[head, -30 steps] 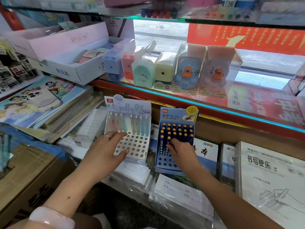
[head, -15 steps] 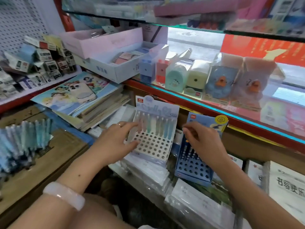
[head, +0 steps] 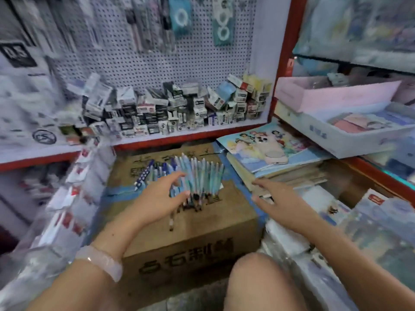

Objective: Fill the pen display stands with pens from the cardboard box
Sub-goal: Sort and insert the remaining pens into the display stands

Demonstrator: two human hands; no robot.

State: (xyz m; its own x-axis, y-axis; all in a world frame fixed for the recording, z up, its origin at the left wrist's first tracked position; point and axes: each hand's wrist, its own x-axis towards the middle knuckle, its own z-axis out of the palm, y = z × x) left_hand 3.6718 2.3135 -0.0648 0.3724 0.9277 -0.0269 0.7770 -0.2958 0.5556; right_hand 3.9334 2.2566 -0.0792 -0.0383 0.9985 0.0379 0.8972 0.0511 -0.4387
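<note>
Both of my hands are over the closed cardboard box (head: 190,223), and no grip is made yet. My left hand (head: 160,196) is spread wide, thumb and fingers curved around the near-left side of the pile of pens (head: 197,178); the thumb tip seems to touch the pens, but the picture is blurred, so I cannot tell if it really presses them. My right hand (head: 277,198) is also loose, with straight fingers pointing to the left, and it holds nothing. It hovers at the right edge of the box, apart from the pile.

Between my two hands the pens lie on top of the box, most of them light blue and packed side by side in a row. Just beyond my left fingers there is a darker blue pen with white dots (head: 143,173), and below my left palm one single pen (head: 171,221) lies alone on the cardboard. Strips of blue tape (head: 119,191) run across the box lid under my left hand.

Beyond my right hand a stack of picture books (head: 269,142) lies on a shelf, with a phone (head: 272,151) on top. On my left wrist I wear a pale bracelet (head: 101,261). Far behind the pens, small boxes (head: 170,111) are piled below a pegboard (head: 157,52).
</note>
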